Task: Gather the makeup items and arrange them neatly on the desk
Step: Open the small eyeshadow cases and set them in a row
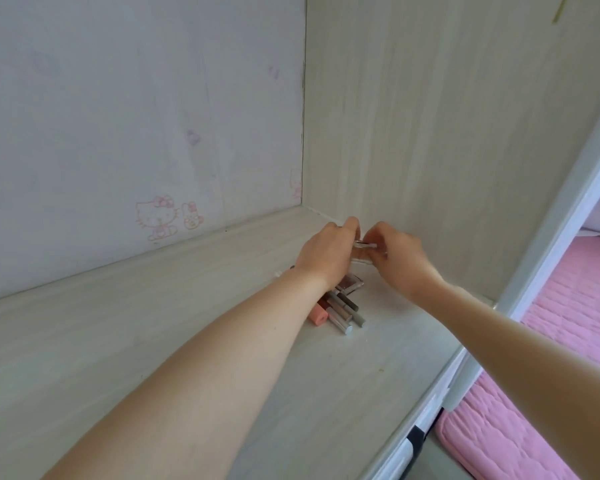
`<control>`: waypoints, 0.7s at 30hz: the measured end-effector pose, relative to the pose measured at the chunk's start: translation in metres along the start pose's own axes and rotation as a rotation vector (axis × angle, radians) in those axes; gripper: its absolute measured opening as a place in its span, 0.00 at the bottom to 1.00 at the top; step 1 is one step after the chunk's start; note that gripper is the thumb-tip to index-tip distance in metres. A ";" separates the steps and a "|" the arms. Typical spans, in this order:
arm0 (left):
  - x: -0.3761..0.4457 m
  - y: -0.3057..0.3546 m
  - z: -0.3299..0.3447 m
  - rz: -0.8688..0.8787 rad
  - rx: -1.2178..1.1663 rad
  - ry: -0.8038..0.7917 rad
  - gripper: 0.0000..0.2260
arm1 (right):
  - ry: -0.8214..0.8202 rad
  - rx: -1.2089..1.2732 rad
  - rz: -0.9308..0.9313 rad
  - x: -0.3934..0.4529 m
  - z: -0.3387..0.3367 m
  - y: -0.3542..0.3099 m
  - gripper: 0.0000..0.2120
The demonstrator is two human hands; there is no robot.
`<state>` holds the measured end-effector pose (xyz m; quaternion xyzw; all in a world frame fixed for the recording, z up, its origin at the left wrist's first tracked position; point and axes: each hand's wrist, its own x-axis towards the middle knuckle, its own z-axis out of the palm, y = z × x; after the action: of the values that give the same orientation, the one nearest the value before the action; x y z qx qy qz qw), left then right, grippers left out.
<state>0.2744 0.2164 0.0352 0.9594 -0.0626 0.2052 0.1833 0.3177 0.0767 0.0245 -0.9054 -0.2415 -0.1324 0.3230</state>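
Both hands up at the desk (125,341) back-right corner. Left hand (326,254) and right hand (397,258) together pinch a small silvery makeup item (365,244), lifted off the surface. At 6 o'clock of the left hand: cluster of makeup tubes (343,311), touching, pink tube (317,315) leftmost, compact (351,285) behind them. Cartoon stickers (167,216) on back wall at 9 o'clock. Pink mat (568,341) at 4 o'clock.

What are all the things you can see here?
Desk: one, pale wood, under everything.
Makeup tubes: about four, pink, silver and grey, side by side under the left wrist.
Compact: one, brownish, behind the tubes.
Small silver item: one, pinched between both hands.
Cartoon stickers: a few, pink, on the back wall.
Pink bedding: right, below the desk.
Left hand: one, pinching the item.
Right hand: one, pinching it too.
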 end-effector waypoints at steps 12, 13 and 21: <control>-0.085 0.006 -0.085 -0.421 -1.080 0.301 0.06 | 0.075 0.624 0.218 -0.068 -0.037 -0.108 0.11; -0.097 0.005 -0.093 -0.439 -1.148 0.307 0.05 | 0.063 0.697 0.238 -0.076 -0.039 -0.118 0.11; -0.194 0.006 -0.154 -0.518 -1.373 0.282 0.09 | -0.109 1.130 0.324 -0.141 -0.036 -0.196 0.08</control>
<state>0.0399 0.2781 0.0868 0.5779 0.0756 0.1911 0.7898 0.0929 0.1364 0.0980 -0.6239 -0.1494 0.1146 0.7584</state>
